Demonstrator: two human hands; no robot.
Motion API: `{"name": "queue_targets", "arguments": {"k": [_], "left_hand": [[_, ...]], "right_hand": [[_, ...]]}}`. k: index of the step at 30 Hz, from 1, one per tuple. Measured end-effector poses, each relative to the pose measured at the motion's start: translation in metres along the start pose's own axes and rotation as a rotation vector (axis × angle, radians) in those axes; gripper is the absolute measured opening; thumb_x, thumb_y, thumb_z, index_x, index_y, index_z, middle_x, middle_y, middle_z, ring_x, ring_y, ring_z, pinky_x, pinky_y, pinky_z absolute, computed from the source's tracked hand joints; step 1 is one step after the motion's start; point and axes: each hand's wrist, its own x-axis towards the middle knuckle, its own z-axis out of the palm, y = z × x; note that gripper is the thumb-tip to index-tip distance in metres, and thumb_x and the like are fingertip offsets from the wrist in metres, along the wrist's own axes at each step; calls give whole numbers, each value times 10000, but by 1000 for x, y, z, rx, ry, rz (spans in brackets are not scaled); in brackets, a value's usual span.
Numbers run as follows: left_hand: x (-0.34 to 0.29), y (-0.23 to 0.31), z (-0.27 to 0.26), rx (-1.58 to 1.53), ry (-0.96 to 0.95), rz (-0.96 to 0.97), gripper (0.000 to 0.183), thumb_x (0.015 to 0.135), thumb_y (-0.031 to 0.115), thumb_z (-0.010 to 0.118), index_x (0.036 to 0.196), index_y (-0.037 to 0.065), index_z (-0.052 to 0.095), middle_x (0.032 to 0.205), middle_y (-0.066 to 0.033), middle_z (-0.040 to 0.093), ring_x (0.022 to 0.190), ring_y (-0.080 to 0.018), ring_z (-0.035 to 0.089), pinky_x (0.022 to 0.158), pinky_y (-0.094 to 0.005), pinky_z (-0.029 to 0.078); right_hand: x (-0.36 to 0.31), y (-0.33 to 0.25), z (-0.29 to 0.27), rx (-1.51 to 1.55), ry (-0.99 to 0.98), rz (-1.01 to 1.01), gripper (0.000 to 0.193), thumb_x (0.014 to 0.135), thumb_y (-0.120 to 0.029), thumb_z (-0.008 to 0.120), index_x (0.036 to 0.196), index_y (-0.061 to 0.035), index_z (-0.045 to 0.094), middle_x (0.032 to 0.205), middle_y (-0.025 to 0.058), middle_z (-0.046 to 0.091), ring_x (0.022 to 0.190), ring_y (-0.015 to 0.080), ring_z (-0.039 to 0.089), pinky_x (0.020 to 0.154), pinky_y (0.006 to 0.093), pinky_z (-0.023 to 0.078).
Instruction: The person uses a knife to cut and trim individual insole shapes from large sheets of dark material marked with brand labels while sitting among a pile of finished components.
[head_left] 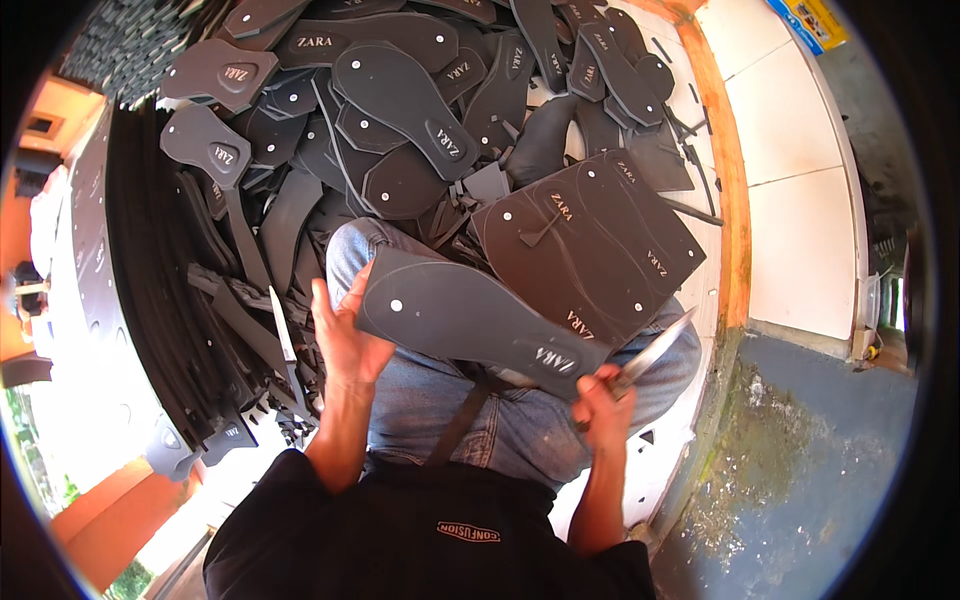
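Note:
A dark grey foam shoe sole [455, 315] with a white dot and a raised heel patch lies slantwise across my lap. My left hand [350, 340] grips its broad toe end, with part of the fingers hidden behind it. At the narrow heel end, my right hand [603, 408] is closed round the handle of a knife [658, 346] and touches the sole's edge. The blade points up and to the right, away from the sole. Under and beyond the sole, a dark foam sheet [610, 240] with curved sole outlines rests on my right leg.
A big heap of cut soles [400, 105] spreads in front of me. Dark foam sheets [140, 270] stand packed on the left. A second knife [284, 325] lies among offcuts beside my left forearm. Right of me are an orange ledge [735, 220] and a stained grey floor [800, 450].

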Motion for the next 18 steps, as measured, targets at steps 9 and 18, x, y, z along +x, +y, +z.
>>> {"name": "queue_targets", "arguments": {"k": [9,18], "left_hand": [[37,28,-1,673,-301,-77,107,773,39,699,853,19,631,765,-51,653,667,-111,607,635,-235,494],[-12,-37,11,637,-251,-544,300,752,203,752,924,-21,649,772,-80,668,644,-138,640,594,-237,520]], "right_hand": [[-48,13,-5,-317,-210,-65,300,882,-247,613,715,-45,468,541,-11,461,437,82,419,419,239,333],[-35,-11,6,-1027,-136,-320,280,793,-206,668,652,-19,514,503,152,502,472,338,539,453,388,408]]}}
